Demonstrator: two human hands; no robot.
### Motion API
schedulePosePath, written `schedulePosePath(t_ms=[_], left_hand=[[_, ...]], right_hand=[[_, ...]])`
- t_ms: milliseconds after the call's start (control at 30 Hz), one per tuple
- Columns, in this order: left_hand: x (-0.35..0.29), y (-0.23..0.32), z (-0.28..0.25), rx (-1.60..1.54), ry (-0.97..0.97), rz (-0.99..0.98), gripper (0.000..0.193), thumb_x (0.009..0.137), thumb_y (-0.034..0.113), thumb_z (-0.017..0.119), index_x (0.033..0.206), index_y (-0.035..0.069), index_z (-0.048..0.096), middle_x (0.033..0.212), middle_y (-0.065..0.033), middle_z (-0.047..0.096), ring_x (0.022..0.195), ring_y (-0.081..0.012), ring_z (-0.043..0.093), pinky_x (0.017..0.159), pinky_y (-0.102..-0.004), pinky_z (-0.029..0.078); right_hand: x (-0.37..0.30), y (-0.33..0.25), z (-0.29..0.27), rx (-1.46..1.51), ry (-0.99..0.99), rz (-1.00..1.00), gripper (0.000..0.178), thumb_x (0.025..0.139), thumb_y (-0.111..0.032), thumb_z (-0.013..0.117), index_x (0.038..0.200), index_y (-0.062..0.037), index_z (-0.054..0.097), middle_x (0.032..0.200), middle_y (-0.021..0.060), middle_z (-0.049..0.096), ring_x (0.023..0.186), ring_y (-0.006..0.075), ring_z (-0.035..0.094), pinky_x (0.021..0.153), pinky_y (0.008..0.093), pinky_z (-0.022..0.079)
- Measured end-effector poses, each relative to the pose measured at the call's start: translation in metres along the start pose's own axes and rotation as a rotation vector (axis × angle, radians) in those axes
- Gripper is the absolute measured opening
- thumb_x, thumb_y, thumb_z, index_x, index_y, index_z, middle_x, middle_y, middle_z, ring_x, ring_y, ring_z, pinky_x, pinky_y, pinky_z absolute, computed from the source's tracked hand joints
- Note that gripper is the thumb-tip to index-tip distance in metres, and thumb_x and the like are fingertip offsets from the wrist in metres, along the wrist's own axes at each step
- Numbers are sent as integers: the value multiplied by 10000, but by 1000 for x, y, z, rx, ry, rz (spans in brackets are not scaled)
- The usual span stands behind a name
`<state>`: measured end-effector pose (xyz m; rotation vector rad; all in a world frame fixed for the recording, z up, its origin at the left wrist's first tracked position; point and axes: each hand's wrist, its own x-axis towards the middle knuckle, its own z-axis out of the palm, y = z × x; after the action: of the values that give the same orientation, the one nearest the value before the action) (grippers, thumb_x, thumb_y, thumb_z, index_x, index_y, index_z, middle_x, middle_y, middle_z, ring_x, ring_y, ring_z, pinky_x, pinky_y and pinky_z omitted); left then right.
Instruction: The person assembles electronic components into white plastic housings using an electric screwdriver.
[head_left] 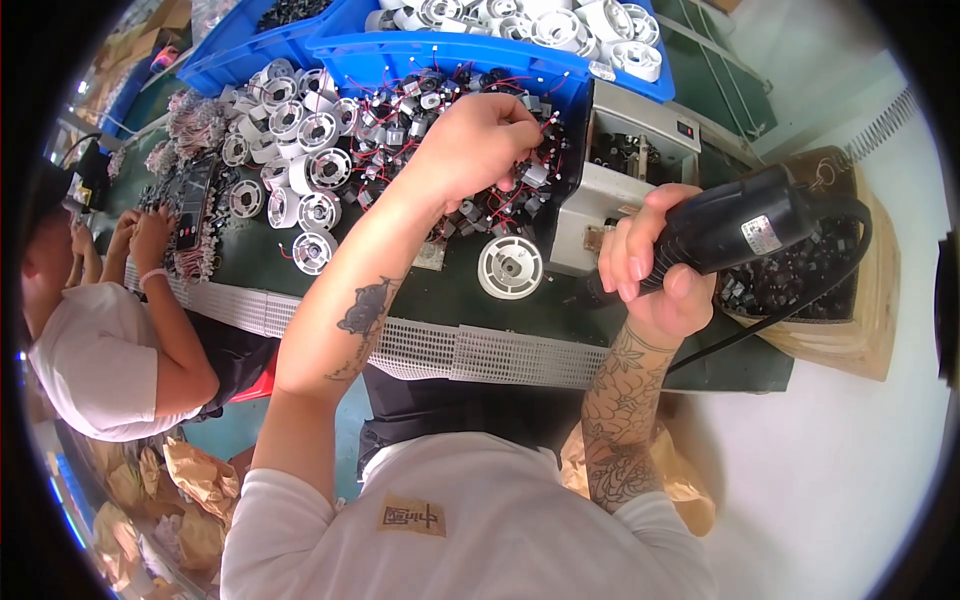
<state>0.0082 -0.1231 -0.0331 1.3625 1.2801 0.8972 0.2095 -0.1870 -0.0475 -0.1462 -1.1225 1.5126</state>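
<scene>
My right hand (pixel 652 255) is wrapped round a black electric screwdriver (pixel 740 215), its tip pointing down and left over the table. My left hand (pixel 478 145) reaches over a pile of small motors (pixel 405 125) with red wires. Its fingers are curled and pressed together; whatever they may hold is hidden. Just below the pile, a white round housing (pixel 510 266) lies on the green tabletop with its open side up. It stands apart from both hands. More white housings (pixel 318 130) are heaped left of my forearm.
Blue bins (pixel 450 58) stand behind the pile, one full of white housings. A grey metal box (pixel 615 185) sits right of the motors. At the far right is a cardboard container (pixel 870 310) of small dark parts. A coiled spring (pixel 880 125) hangs above. A co-worker (pixel 120 350) works at left.
</scene>
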Motion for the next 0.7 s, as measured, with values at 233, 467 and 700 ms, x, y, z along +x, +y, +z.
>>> schedulePosePath(t_ms=[233,467,700], left_hand=[[9,4,-8,-42,-44,-53,133,872,116,543,929,2,582,743,-65,618,499,-95,541,431,-209,368],[1,12,-11,-109,-50,110,118,892,116,538,960,24,565,755,-59,640,512,-91,533,448,-205,357],[-6,13,-16,-55,-143,294,114,912,116,552,973,20,562,762,-29,622,594,-69,509,545,-213,412]], right_hand=[[0,-1,0,-16,13,-13,597,753,-206,733,1192,63,428,683,60,526,526,158,525,489,302,429],[0,-1,0,-17,29,-4,606,750,-214,740,1189,67,430,670,61,526,516,157,523,482,300,427],[1,1,0,-42,36,-3,617,753,-233,743,1191,66,427,666,56,524,512,155,520,479,299,423]])
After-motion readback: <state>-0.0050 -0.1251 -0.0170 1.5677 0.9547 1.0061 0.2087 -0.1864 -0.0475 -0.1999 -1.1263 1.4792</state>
